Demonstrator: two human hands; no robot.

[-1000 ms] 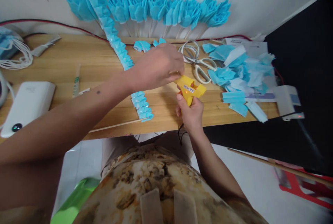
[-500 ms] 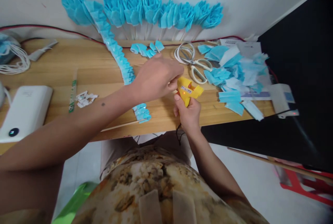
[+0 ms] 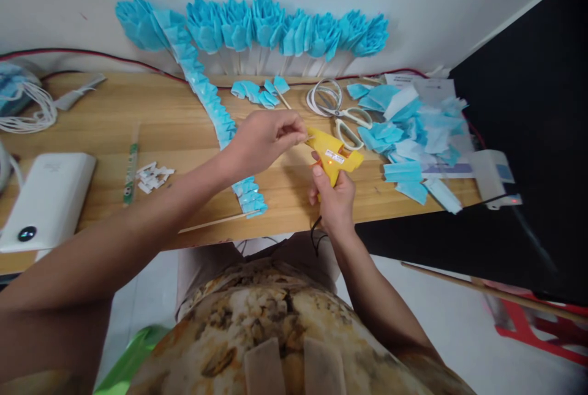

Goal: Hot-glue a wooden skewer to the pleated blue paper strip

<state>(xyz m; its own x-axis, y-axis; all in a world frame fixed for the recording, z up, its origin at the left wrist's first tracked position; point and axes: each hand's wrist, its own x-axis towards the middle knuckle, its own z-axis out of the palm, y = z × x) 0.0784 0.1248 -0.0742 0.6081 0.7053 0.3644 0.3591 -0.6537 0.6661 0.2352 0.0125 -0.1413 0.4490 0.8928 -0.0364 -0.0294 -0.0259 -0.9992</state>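
Observation:
A yellow hot glue gun (image 3: 327,142) with an orange light is wrapped in my right hand (image 3: 337,199), its nozzle pointing left. My left hand (image 3: 271,141) is pinched right at the nozzle tip; anything between its fingertips is too small to make out. Below my left forearm and wrist, a long pleated blue strip (image 3: 214,107) runs down the table, partly hidden. Its near end touches a thin wooden stick (image 3: 214,222). Beyond my left hand lie small blue pieces (image 3: 252,92) with another stick (image 3: 285,101) beside them.
Blue flowers on stems (image 3: 269,21) lean along the wall. White-handled scissors (image 3: 349,128) and a tape roll (image 3: 324,98) lie behind the glue gun. Blue scraps (image 3: 408,125) pile at right. A power bank (image 3: 55,199), white bits (image 3: 154,176) and a cable (image 3: 32,107) lie left.
My left hand has shifted slightly left and turned, so its pinched fingertips and the glue gun's nozzle now show. My right hand still holds the gun in nearly the same place.

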